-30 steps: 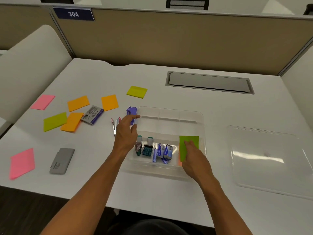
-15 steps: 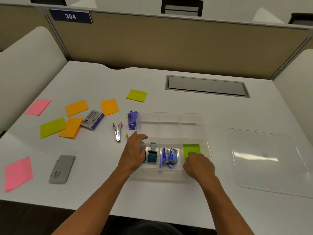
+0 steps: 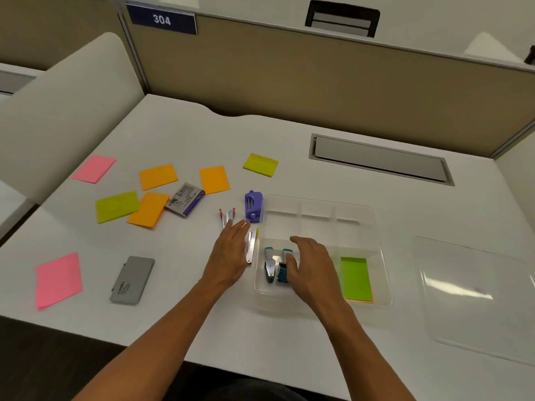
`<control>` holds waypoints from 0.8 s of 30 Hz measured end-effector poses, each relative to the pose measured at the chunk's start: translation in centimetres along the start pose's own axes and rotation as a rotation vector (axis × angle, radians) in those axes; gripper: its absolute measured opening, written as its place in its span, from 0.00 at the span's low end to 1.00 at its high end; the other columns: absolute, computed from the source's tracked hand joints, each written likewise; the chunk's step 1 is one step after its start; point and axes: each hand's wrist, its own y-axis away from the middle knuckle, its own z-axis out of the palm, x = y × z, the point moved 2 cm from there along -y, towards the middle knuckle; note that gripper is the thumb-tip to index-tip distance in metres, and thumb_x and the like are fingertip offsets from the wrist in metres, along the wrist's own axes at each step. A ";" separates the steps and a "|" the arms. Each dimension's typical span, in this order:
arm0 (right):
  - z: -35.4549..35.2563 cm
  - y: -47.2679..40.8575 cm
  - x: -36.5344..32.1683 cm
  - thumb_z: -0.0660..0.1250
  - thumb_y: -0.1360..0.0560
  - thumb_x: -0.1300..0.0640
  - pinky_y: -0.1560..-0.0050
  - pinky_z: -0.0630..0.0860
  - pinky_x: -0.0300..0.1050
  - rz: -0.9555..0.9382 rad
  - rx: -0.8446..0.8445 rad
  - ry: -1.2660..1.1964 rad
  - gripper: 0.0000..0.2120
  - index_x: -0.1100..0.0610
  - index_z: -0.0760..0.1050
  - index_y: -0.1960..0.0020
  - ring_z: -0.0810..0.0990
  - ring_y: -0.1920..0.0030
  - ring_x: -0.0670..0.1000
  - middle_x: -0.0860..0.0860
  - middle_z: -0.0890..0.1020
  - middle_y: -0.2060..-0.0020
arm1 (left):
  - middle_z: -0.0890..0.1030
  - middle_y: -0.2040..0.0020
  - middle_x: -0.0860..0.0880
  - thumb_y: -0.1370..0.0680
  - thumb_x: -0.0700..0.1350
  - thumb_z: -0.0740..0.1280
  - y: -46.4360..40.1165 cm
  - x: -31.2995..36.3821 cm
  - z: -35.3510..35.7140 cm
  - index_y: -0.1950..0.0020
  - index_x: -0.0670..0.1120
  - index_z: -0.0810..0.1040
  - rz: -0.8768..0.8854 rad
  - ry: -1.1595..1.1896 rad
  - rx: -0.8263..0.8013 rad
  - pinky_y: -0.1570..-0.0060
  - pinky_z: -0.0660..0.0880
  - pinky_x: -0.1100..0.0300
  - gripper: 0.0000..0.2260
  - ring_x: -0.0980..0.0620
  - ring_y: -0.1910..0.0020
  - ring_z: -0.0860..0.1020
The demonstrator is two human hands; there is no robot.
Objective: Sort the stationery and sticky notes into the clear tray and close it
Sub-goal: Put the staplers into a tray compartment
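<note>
Counter (image 3: 289,146) is mostly loose notes, with the lid (image 3: 474,296) off to the right. Tray (image 3: 318,209) holds a green note (image 3: 356,279) and stamps (image 3: 270,267). Left hand (image 3: 228,256) spread flat beside a staple remover (image 3: 251,247), empty grip; right hand (image 3: 309,264) loose and empty over the stamps. Could easily knock them over.

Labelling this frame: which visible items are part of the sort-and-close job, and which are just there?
Job:
clear tray
lid
loose sticky notes
green note in tray
purple punch
staple removers
gray case
staples box

Just there:
desk grommet cover
304 sign
partition
</note>
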 end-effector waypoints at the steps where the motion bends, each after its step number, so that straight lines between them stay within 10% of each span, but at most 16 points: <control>1: 0.4 -0.3 -1.1 0.61 0.20 0.53 0.32 0.65 0.46 -0.040 0.015 0.010 0.20 0.54 0.70 0.29 0.69 0.32 0.52 0.50 0.74 0.32 | 0.61 0.24 0.43 0.19 0.44 0.59 -0.5 -0.8 -0.2 0.26 0.43 0.65 -0.033 -0.074 -0.036 0.26 0.57 0.49 0.21 0.44 0.23 0.55; 7: 4.3 -2.4 -6.5 0.61 0.21 0.57 0.39 0.72 0.46 -0.228 -0.001 0.036 0.17 0.57 0.71 0.33 0.76 0.41 0.55 0.55 0.77 0.39 | 0.49 0.21 0.46 0.19 0.51 0.58 -2.0 -4.4 -1.0 0.23 0.50 0.55 -0.114 -0.420 -0.272 0.27 0.57 0.46 0.25 0.43 0.22 0.47; 17: 11.5 -4.5 -10.1 0.66 0.24 0.60 0.28 0.59 0.64 -0.101 -0.330 0.427 0.33 0.66 0.56 0.24 0.55 0.25 0.69 0.66 0.58 0.25 | 0.75 0.33 0.43 0.21 0.49 0.64 -1.0 -5.2 -2.0 0.30 0.43 0.69 -0.253 -0.117 -0.126 0.36 0.69 0.57 0.21 0.46 0.36 0.75; 24: 12.5 -3.8 -10.0 0.73 0.29 0.61 0.38 0.72 0.59 -0.137 -0.306 0.404 0.40 0.61 0.54 0.24 0.56 0.27 0.71 0.64 0.62 0.28 | 0.80 0.45 0.44 0.23 0.47 0.68 -1.4 -6.2 -2.4 0.41 0.43 0.76 -0.252 -0.059 -0.051 0.48 0.75 0.59 0.14 0.47 0.50 0.80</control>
